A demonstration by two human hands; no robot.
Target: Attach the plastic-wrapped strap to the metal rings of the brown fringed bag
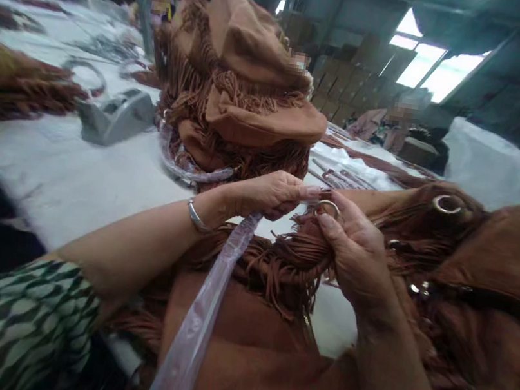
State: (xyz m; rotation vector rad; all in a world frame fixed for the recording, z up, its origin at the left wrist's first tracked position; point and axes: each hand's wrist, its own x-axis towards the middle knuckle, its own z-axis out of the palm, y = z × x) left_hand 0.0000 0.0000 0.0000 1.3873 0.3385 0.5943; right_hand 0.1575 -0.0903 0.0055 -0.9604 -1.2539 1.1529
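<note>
A brown fringed bag [264, 326] lies in front of me on the white table. My left hand [277, 194] is closed around the upper end of a strap wrapped in clear plastic [210, 298], which runs down toward me. My right hand [355, 242] pinches a metal ring [329, 207] between thumb and fingers, beside the bag's fringe [289, 258]. The fingertips of both hands meet just above the ring. What lies between those fingertips is too small to make out.
A tall pile of brown fringed bags [254, 103] stands behind my hands. Left of it sits a grey tape dispenser [118, 115] on the white table [72, 173]. More brown bags [505, 258] crowd the right side, with a translucent plastic bag [490, 158] behind. People are farther back.
</note>
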